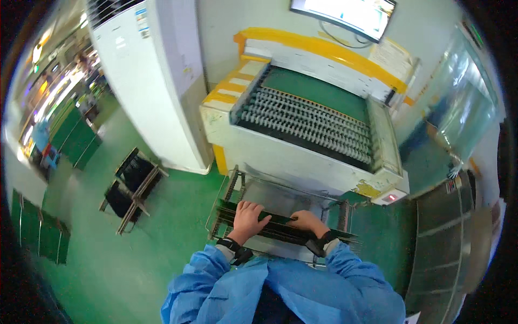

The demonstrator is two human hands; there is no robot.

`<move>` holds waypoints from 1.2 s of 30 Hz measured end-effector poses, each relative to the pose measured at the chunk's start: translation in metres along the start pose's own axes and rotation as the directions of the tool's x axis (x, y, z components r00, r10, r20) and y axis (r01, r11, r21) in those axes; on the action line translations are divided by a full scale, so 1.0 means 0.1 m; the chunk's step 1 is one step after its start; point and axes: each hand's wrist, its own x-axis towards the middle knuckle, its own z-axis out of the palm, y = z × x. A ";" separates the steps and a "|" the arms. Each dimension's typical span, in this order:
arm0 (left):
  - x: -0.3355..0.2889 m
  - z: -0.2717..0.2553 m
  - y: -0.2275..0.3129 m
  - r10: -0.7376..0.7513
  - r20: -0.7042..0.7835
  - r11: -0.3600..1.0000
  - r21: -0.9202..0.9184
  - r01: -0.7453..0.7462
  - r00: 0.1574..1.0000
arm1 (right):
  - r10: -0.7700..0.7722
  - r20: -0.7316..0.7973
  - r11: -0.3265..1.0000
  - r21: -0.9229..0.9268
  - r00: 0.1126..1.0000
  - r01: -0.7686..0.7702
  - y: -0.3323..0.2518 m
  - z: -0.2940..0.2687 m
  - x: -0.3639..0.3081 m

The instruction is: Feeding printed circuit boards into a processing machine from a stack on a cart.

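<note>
Evidently, thin boards for an edge hold

We see dark, flat boards (278,230) close together across the rack (343,216), reaching from its left side to its right. They look light, stiff and perhaps easily scratched; we would hold them by opposite edges. Our left hand (249,220) curls over them, thumb spread; our right hand (307,221) bends over them too. We cannot tell how far either grip closes, or on what.

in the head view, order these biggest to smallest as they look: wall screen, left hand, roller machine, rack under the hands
1. Roller machine
2. Rack
3. Wall screen, cut off by the top edge
4. Left hand
</note>
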 end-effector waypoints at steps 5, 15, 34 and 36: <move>-0.04 -0.05 0.02 0.011 -0.035 0.999 -0.038 -0.012 0.999 | -0.057 -0.048 0.998 -0.013 0.997 0.056 0.10 0.04 0.09; -0.14 -0.07 0.05 0.023 -0.024 1.000 0.004 -0.022 0.999 | -0.028 -0.096 0.996 0.079 0.995 0.036 0.00 -0.01 -0.03; -0.16 0.04 0.10 0.029 0.133 0.989 0.138 -0.048 0.991 | 0.014 -0.108 1.000 0.014 0.994 -0.012 -0.07 -0.05 -0.17; -0.17 0.03 0.09 0.031 0.135 0.989 0.141 -0.050 0.990 | -0.015 -0.174 0.999 0.026 0.985 0.020 -0.04 0.02 -0.19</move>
